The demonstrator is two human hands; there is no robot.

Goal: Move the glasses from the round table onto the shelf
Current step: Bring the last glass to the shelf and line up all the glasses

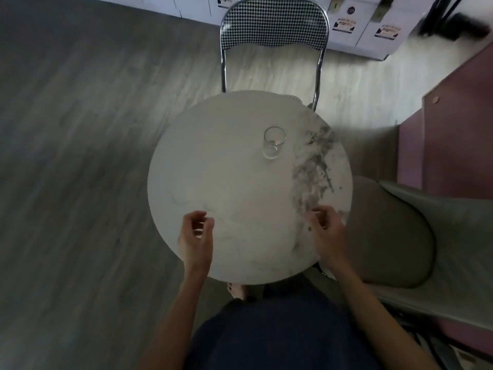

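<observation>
One clear drinking glass [273,142] stands upright on the round white marble table [213,169], toward its far right. My left hand [196,236] hovers over the near left part of the tabletop, fingers loosely curled and holding nothing. My right hand [325,231] hangs over the near right edge, fingers also loosely curled and holding nothing. Both hands are well short of the glass. No shelf is clearly in view.
A chrome chair with a houndstooth back [274,25] stands at the table's far side. A grey padded chair [394,236] sits to the right, beside pink furniture [458,124]. White cabinets [373,22] line the far wall. Grey wood floor [80,156] spreads to the left.
</observation>
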